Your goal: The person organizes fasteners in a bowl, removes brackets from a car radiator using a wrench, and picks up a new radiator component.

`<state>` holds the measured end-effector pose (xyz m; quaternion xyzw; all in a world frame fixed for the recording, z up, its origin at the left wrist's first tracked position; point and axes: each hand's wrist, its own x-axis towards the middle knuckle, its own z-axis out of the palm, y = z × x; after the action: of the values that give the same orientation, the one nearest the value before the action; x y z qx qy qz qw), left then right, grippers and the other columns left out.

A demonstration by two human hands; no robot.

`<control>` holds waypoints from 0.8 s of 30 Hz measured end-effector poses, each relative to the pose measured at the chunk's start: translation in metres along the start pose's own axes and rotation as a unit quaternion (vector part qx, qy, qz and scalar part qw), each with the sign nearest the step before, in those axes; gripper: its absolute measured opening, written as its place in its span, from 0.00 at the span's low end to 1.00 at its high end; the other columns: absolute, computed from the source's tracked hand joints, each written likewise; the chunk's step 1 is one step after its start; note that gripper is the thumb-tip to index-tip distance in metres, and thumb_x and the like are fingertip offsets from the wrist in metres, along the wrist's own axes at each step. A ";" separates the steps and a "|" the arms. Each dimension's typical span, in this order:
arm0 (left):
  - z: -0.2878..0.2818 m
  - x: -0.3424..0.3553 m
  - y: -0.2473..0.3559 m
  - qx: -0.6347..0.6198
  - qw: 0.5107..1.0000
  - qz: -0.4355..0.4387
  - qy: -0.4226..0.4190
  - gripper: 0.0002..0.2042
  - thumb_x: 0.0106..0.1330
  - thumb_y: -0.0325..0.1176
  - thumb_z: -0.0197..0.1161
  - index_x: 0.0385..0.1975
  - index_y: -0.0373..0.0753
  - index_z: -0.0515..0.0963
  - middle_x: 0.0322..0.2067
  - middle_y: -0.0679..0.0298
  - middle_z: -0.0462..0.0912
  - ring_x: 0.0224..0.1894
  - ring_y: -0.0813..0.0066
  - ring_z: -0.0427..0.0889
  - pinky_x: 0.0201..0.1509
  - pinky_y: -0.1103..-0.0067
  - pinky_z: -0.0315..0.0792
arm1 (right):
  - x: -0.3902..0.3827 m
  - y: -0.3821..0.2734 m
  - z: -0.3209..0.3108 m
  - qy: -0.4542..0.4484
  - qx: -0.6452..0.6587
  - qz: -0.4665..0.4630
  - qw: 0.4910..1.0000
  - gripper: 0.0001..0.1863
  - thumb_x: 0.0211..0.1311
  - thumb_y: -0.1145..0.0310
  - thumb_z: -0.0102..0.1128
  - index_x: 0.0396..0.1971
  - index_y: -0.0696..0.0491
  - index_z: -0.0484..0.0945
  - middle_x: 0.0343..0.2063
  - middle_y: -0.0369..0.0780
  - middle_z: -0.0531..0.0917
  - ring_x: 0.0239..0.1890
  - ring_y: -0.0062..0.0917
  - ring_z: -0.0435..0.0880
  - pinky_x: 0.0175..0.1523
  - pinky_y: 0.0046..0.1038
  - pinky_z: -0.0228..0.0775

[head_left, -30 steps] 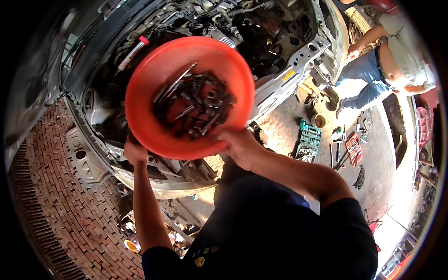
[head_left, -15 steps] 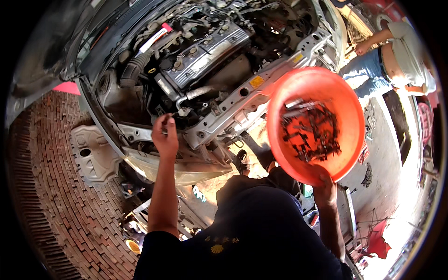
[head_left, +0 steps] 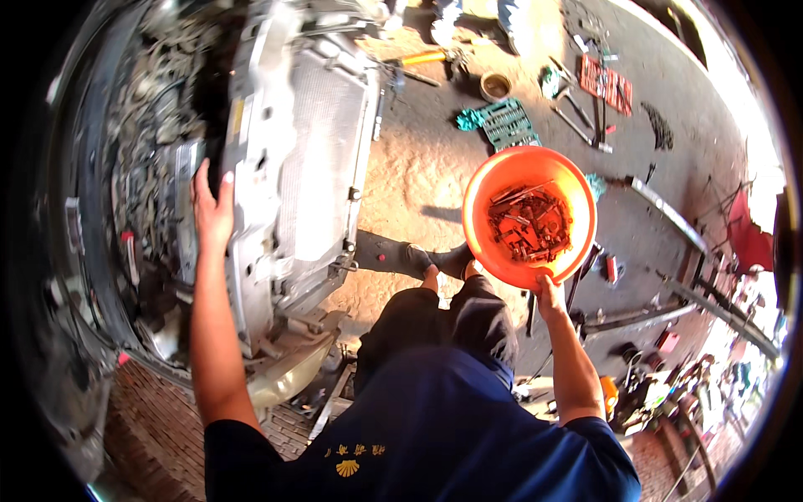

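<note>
Under everything on the right: grey-brown floor, sunlit in patches. Left side: silver car front, engine bay exposed, finned radiator panel on the side facing the floor. Far centre: another person's lower legs, well apart from my hands.

Right of centre: orange plastic bowl, held up above the floor, well apart from the car. On the floor beyond it: teal tool case, then red tool case farther right.

Right hand grasping the bowl's near rim, the only support I can see. Left hand over the inner edge of the car front, fingers and thumb spread, nothing visible in it; can't tell if it touches metal.

Smallest: heap of dark metal parts in the bowl, some long and thin. Too small to sort by type.

Step in hand, my read: holding the parts out to the right, left hand free. Next move, I judge, calls for a firm rim grip and a level bowl so the heap doesn't slide.
</note>
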<state>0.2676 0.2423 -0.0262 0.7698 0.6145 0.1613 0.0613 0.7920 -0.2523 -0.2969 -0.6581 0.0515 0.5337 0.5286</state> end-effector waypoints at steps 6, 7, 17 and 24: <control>0.034 0.017 -0.023 0.047 0.997 -0.040 -0.038 0.30 0.80 0.50 0.50 0.68 0.27 0.67 0.67 0.43 0.72 0.68 0.51 0.71 0.73 0.67 0.61 | 0.121 0.072 -0.050 -0.060 -0.119 0.022 0.991 0.06 0.65 0.62 0.59 0.35 0.48 0.76 0.30 0.26 0.74 0.30 0.14 0.69 0.34 0.21 0.63; 0.030 0.014 -0.041 0.017 0.998 -0.056 -0.037 0.30 0.81 0.49 0.49 0.69 0.27 0.66 0.66 0.44 0.72 0.68 0.52 0.71 0.73 0.68 0.61 | 0.147 0.083 -0.054 -0.079 -0.150 0.046 0.984 0.07 0.65 0.62 0.58 0.35 0.49 0.75 0.29 0.26 0.74 0.30 0.13 0.68 0.34 0.22 0.62; -0.025 0.004 -0.046 -0.106 0.971 -0.214 0.007 0.29 0.83 0.51 0.42 0.68 0.31 0.69 0.62 0.56 0.76 0.63 0.65 0.75 0.70 0.72 0.66 | 0.374 0.196 0.065 -0.092 -0.031 0.114 0.989 0.07 0.62 0.64 0.61 0.32 0.51 0.80 0.25 0.28 0.77 0.27 0.15 0.73 0.32 0.23 0.65; -0.052 0.028 -0.048 -0.186 0.935 -0.298 0.056 0.28 0.81 0.53 0.46 0.67 0.35 0.69 0.60 0.62 0.77 0.60 0.67 0.78 0.66 0.71 0.72 | 0.496 0.291 0.061 -0.061 -0.053 0.123 0.989 0.15 0.62 0.64 0.65 0.48 0.52 0.83 0.41 0.36 0.86 0.44 0.25 0.84 0.50 0.30 0.77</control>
<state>0.2118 0.2750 0.0131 0.5158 0.7771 0.2901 0.2140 0.7790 -0.0869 -0.8508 -0.6401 0.0717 0.6357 0.4254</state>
